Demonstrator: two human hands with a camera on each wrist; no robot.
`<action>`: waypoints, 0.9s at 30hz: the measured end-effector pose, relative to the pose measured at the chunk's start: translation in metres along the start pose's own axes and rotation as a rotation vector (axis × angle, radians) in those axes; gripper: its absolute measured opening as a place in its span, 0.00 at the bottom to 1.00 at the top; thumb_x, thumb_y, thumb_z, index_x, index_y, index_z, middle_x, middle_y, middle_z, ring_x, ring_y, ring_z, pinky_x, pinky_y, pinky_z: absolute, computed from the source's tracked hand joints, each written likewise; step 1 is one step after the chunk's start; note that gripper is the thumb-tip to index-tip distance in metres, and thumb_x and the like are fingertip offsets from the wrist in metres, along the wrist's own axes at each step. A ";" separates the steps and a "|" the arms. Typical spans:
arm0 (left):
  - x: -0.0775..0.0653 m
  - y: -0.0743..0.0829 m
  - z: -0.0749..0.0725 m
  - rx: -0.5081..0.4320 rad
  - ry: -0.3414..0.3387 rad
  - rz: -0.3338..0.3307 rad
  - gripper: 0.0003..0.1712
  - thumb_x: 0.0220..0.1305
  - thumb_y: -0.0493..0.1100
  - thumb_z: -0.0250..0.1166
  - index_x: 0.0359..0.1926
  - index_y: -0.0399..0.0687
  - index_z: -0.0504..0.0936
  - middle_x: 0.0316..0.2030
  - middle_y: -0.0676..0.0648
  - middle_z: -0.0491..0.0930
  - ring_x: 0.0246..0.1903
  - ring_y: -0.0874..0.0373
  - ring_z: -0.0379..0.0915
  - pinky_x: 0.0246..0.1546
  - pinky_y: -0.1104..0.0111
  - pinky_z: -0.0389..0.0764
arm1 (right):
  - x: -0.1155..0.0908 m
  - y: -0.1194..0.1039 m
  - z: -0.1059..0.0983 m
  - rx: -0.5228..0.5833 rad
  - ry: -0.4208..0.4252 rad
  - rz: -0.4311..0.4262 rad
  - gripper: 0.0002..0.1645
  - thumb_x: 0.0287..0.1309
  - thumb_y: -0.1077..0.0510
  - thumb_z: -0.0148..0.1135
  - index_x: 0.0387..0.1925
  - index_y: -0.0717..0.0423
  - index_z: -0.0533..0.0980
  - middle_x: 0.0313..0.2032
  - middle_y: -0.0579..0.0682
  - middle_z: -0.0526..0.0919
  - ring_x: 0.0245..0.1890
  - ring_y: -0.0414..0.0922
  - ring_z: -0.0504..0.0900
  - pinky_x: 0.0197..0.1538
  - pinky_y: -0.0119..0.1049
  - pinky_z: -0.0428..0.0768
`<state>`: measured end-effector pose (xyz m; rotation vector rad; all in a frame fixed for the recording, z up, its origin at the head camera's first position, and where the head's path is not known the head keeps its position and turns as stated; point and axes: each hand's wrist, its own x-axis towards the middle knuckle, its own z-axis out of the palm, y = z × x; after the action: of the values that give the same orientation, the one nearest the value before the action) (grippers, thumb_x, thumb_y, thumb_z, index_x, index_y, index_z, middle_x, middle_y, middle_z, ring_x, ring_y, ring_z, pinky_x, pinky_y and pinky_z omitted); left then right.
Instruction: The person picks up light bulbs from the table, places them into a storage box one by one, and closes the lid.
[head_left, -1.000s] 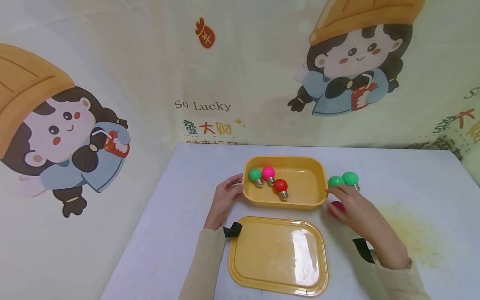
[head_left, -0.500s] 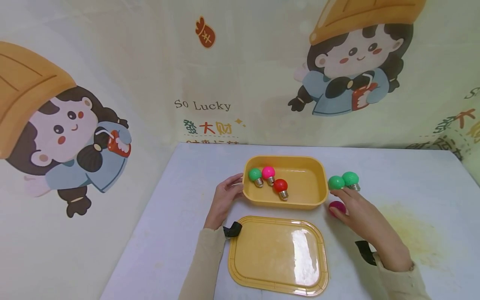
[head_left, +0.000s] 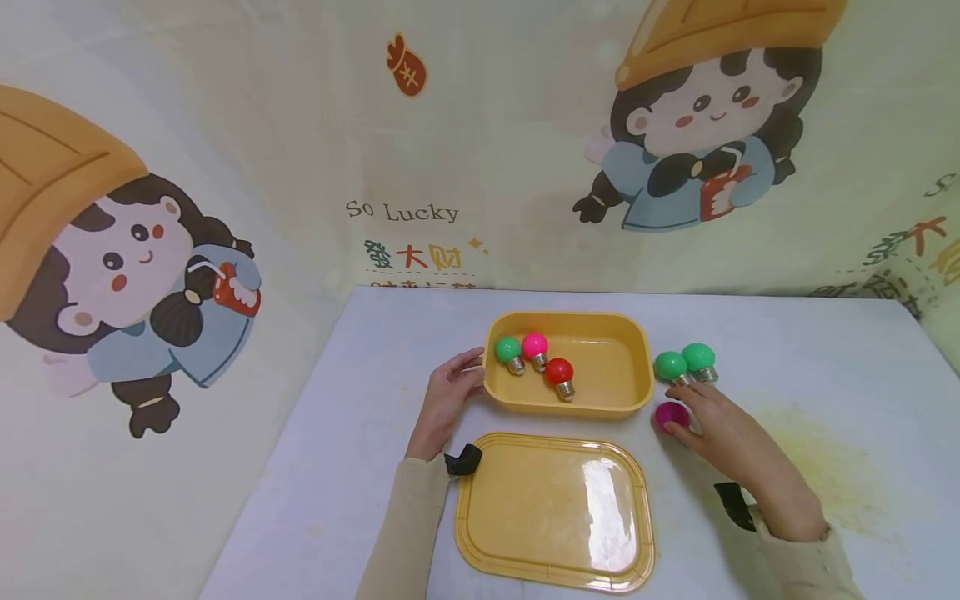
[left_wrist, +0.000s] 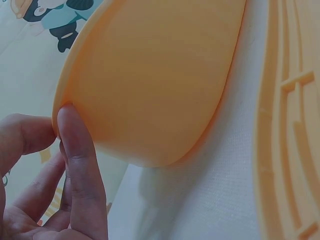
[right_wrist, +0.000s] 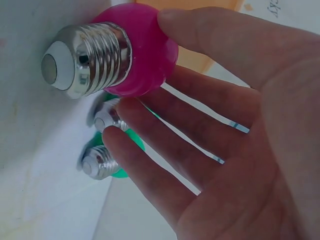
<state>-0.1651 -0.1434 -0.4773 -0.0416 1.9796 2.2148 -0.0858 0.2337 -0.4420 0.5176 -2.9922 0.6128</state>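
Observation:
My left hand (head_left: 446, 398) is at the left end of a yellow plastic box (head_left: 615, 410), pinching its rim between thumb and index finger in the left wrist view. Inside the box lie a green light bulb (head_left: 508, 349), a pink light bulb (head_left: 535, 345) and a red light bulb (head_left: 559, 372). Right of the box, my right hand (head_left: 723, 433) reaches over a magenta light bulb (right_wrist: 145, 50). Its thumb touches the bulb's round part; the other fingers extend loosely past it. Whether they touch the bulb I cannot tell.
Beyond the right hand's fingertips, a green bulb (head_left: 671, 365) and another green bulb (head_left: 699, 357) lie side by side on the white table (head_left: 337, 500). A flat yellow lid (head_left: 555, 508) lies in front of the box. A printed cloth backdrop (head_left: 510, 167) rises behind.
My right hand's fingers have drawn back from the box's right edge toward the magenta bulb, uncovering more of it and of the nearer green bulb. The left hand and box have stayed put.

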 end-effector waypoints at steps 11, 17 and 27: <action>0.000 0.000 0.000 0.004 0.008 -0.005 0.22 0.68 0.35 0.62 0.62 0.44 0.78 0.59 0.37 0.77 0.50 0.43 0.79 0.43 0.68 0.85 | 0.001 0.000 0.002 0.021 -0.024 0.019 0.25 0.52 0.60 0.74 0.48 0.72 0.78 0.51 0.72 0.78 0.51 0.67 0.79 0.51 0.61 0.80; 0.000 0.000 0.000 0.003 0.012 -0.009 0.22 0.67 0.36 0.63 0.62 0.44 0.78 0.59 0.36 0.76 0.52 0.41 0.78 0.42 0.68 0.85 | 0.002 0.001 0.000 0.025 -0.010 -0.001 0.24 0.50 0.60 0.75 0.47 0.70 0.79 0.50 0.70 0.79 0.50 0.67 0.79 0.49 0.60 0.81; 0.000 0.001 0.000 0.001 0.009 -0.010 0.24 0.67 0.36 0.63 0.63 0.42 0.76 0.60 0.36 0.75 0.52 0.42 0.78 0.42 0.69 0.85 | 0.005 -0.001 -0.011 0.038 0.068 -0.045 0.22 0.47 0.62 0.77 0.43 0.68 0.80 0.42 0.62 0.81 0.40 0.58 0.83 0.42 0.55 0.85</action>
<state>-0.1648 -0.1433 -0.4766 -0.0606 1.9808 2.2116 -0.0908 0.2350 -0.4306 0.5528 -2.9028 0.6712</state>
